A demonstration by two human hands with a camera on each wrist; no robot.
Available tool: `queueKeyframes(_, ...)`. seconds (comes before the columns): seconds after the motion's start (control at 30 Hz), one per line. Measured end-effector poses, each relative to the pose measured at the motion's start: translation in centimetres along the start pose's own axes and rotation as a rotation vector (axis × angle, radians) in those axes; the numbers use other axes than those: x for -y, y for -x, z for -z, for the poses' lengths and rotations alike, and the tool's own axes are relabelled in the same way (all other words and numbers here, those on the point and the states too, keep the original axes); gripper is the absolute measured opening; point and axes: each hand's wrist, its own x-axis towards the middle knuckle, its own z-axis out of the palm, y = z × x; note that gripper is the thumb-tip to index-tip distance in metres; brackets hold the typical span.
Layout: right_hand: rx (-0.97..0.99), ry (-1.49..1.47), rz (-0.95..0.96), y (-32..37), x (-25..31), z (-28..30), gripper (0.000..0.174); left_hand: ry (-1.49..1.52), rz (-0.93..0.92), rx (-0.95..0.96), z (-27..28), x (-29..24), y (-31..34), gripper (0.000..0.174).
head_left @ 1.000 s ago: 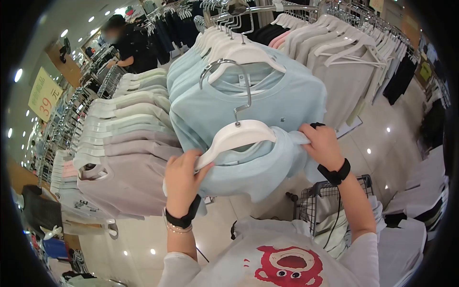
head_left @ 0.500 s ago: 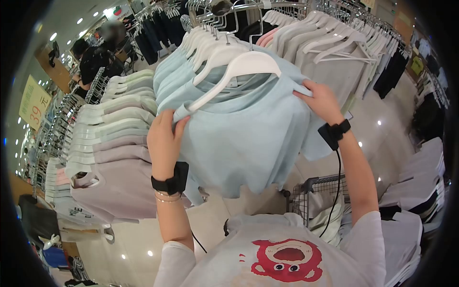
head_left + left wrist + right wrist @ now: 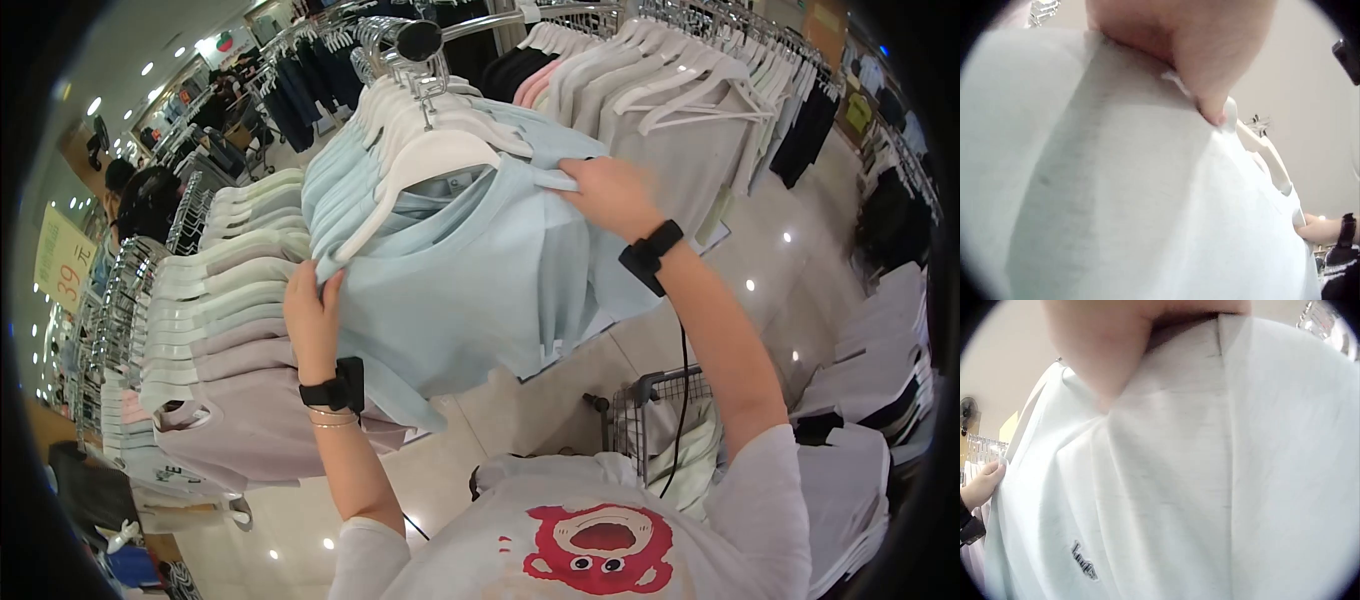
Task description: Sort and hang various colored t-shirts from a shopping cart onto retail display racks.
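Observation:
A light blue shirt (image 3: 460, 290) hangs on a white hanger (image 3: 440, 155) at the front of a row of similar shirts. The left hand (image 3: 312, 318) pinches its shoulder and the hanger's end there. On the other side, the right hand (image 3: 612, 195) pinches the shirt's other shoulder, pulled out sideways past the hanger. In the left wrist view, the left hand (image 3: 1191, 44) grips the top of the pale cloth (image 3: 1122, 187). The right wrist view has the right hand (image 3: 1110, 344) gripping the cloth (image 3: 1172, 475), with small dark lettering below.
Pale green and mauve shirts (image 3: 250, 360) hang at the left, near a yellow price sign (image 3: 65, 258). Grey and white garments (image 3: 690, 140) hang at the back right. A wire cart (image 3: 625, 425) holding clothes stands before the person, with folded garments (image 3: 850, 480) at the right.
The shirt and hanger have risen from low in front to the row, where the hook now meets the rack. Both hands have moved left with it, and the shirt hangs spread out.

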Motion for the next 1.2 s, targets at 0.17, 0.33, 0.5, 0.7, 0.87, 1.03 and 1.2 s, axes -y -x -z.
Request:
queueKeyframes(0.17, -0.013, -0.057, -0.005, 0.4, -2.9, -3.0, 0.022, -0.051, -0.143, -0.125, -0.5, -0.8, 0.2, 0.032)
queueKeyframes(0.33, -0.055, -0.097, -0.151, 3.3, -5.9, -3.4, 0.026, -0.191, -0.271, -0.199, -1.9, -3.9, -0.2, 0.037)
queueKeyframes(0.5, -0.039, -0.255, -0.420, 11.7, -8.0, -2.4, 0.052, -0.094, -0.323, -0.326, -5.0, -6.2, 0.5, 0.044)
queueKeyframes(0.7, 0.564, -0.044, -0.763, 34.4, -4.3, 1.3, 0.078, -0.177, -0.706, -0.086, -12.4, -8.6, 4.4, 0.061)
queueKeyframes(0.87, 0.718, -0.094, -0.921, 44.1, 3.1, -3.3, 0.075, -0.479, -0.633, 0.355, -21.8, -4.8, 6.6, 0.057)
queueKeyframes(1.03, 0.575, -0.065, -0.774, 46.8, 3.5, -9.9, 0.064, -0.639, -0.086, 1.510, -28.6, 3.6, 12.5, 0.057)
queueKeyframes(1.2, 0.404, -0.308, -0.741, 47.0, -0.2, -12.2, 0.066, -0.190, 0.007, 1.395, -24.9, 4.2, 20.0, 0.054)
